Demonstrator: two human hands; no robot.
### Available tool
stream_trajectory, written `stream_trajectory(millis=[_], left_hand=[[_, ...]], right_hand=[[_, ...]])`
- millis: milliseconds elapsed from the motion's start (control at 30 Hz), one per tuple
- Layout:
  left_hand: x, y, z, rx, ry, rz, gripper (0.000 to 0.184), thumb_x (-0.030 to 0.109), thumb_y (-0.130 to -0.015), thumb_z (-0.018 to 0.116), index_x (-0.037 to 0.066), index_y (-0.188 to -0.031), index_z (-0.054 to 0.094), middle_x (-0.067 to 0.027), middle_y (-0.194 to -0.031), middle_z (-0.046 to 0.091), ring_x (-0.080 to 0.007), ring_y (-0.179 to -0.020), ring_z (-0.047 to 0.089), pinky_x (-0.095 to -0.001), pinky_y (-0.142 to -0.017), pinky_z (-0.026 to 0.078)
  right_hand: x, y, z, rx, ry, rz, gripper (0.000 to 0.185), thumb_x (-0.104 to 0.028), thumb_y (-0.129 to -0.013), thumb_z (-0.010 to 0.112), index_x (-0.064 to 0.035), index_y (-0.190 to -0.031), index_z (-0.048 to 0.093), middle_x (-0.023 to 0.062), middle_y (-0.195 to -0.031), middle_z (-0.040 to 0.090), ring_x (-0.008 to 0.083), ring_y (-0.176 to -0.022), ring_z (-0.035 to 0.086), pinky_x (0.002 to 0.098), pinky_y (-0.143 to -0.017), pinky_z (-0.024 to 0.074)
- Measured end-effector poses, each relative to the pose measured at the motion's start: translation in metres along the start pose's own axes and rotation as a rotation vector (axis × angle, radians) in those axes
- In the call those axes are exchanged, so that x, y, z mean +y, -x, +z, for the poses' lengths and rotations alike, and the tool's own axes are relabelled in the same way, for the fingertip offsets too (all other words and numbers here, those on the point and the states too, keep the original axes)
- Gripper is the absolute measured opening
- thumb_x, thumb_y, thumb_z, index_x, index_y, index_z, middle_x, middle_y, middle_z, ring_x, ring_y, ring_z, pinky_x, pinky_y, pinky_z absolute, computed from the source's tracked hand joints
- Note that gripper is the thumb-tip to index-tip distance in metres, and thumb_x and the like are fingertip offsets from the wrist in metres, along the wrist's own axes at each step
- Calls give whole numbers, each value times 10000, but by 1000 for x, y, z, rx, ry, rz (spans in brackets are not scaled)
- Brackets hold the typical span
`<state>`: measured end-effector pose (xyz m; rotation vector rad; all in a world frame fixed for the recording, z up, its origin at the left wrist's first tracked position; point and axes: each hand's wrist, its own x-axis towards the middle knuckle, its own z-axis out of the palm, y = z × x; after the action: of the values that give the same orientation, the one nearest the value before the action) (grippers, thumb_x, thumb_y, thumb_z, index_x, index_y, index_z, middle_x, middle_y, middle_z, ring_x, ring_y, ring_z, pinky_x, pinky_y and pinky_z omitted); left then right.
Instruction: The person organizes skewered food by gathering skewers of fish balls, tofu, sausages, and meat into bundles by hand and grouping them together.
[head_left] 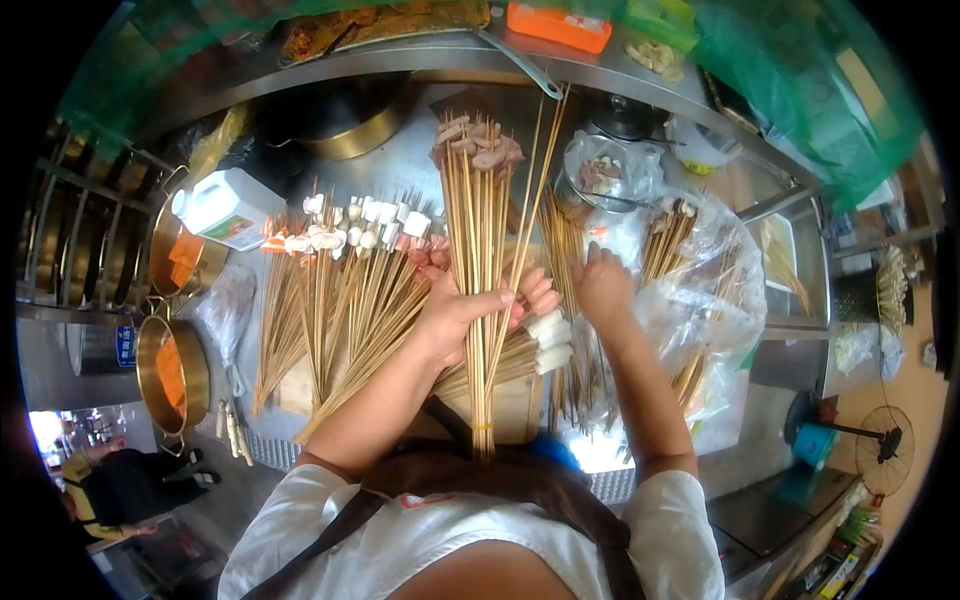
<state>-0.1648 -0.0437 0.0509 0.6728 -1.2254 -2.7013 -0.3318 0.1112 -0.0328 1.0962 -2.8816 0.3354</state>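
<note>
My left hand (455, 315) is wrapped round a thick bundle of bamboo skewers (480, 240). Pale pink meat pieces (480, 145) are threaded at the bundle's upper end. Two long bare-looking skewers (530, 190) slant away from it to the right. My right hand (603, 288) is to the right of the bundle, fingers curled together, beside upright skewers (565, 250) and a clear plastic bag (700, 290). What its fingertips hold, if anything, is hidden. Left of my left hand lie fanned skewers with white pieces (380, 215) and pink pieces (425, 255).
A metal bowl of meat in plastic (605, 180) stands beyond my right hand. Brass pots (172, 375) and a white jug (228, 208) line the left. A steel shelf (400, 55) crosses the far side. At lower left, a person in dark clothes (120, 490) is nearby.
</note>
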Motion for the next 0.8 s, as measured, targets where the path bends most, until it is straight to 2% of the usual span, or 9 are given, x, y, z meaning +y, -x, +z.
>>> stream_trajectory(millis=[67, 167, 267, 333, 433, 567, 633, 700, 800], left_hand=[[-4, -1, -3, -2, -12, 12, 220, 15, -762, 649, 15, -946, 528, -68, -790, 584, -185, -690, 629, -296, -600, 533], [-8, 0, 0, 12, -26, 5, 226, 26, -761, 656, 12, -950, 533, -65, -779, 581, -187, -690, 630, -294, -598, 532], [-17, -3, 3, 5, -57, 22, 227, 27, -767, 654, 6, -956, 531, -70, -809, 589, -195, -761, 629, -298, -664, 528], [-13, -1, 1, -4, -67, 30, 245, 20, -771, 649, 2, -981, 524, -74, -824, 593, -199, -781, 629, -303, -689, 529], [-8, 2, -4, 33, -77, 72, 249, -5, -790, 617, 1, -1016, 514, -82, -842, 598, -213, -837, 635, -324, -755, 541], [-9, 7, -18, 97, -63, 42, 267, 9, -810, 598, 5, -1060, 502, -69, -807, 580, -168, -728, 601, -291, -630, 515], [-8, 7, -20, 59, -120, 48, 331, 16, -825, 584, 5, -1141, 487, -57, -801, 571, -145, -687, 578, -278, -602, 495], [-6, 9, -16, 10, 38, 135, 156, 76, -827, 583, 8, -948, 513, -83, -769, 573, -156, -622, 555, -261, -512, 448], [-3, 11, -14, -24, 118, 119, 281, 102, -835, 554, -15, -1084, 495, -94, -824, 574, -180, -678, 571, -284, -572, 481]], right_hand=[[-10, -5, -7, 185, 37, -40, 316, -246, -877, 520, 16, -1048, 563, 171, -957, 617, 313, -861, 606, 398, -727, 483], [-55, -6, -51, 190, -852, -50, 319, -241, -914, 482, 10, -1099, 548, 115, -950, 603, 237, -879, 585, 341, -752, 477], [-82, -17, -71, -302, -1578, 401, 212, -232, -925, 478, -38, -846, 513, 107, -730, 561, 188, -544, 537, 292, -461, 423], [-82, -24, -62, -215, -1701, 528, 185, -197, -933, 455, -31, -941, 536, 80, -833, 567, 183, -743, 573, 267, -684, 469], [-53, -42, -67, 17, -1778, 479, 156, -177, -930, 448, -56, -847, 502, 40, -739, 522, 165, -629, 531, 279, -604, 455], [-10, -54, -64, -24, -1381, 465, 172, -182, -936, 431, -63, -826, 489, 19, -652, 472, 162, -555, 481, 302, -526, 415], [-6, -38, -45, 199, -737, 113, 200, -200, -946, 412, -56, -826, 480, 30, -595, 430, 156, -518, 431, 318, -492, 371], [-8, -16, -29, 181, -656, 85, 224, -222, -944, 413, -37, -837, 482, 84, -640, 517, 221, -580, 517, 373, -539, 398], [-5, 10, -7, -16, -473, 166, 232, -190, -915, 447, 20, -984, 519, 277, -816, 574, 439, -797, 571, 485, -689, 443]])
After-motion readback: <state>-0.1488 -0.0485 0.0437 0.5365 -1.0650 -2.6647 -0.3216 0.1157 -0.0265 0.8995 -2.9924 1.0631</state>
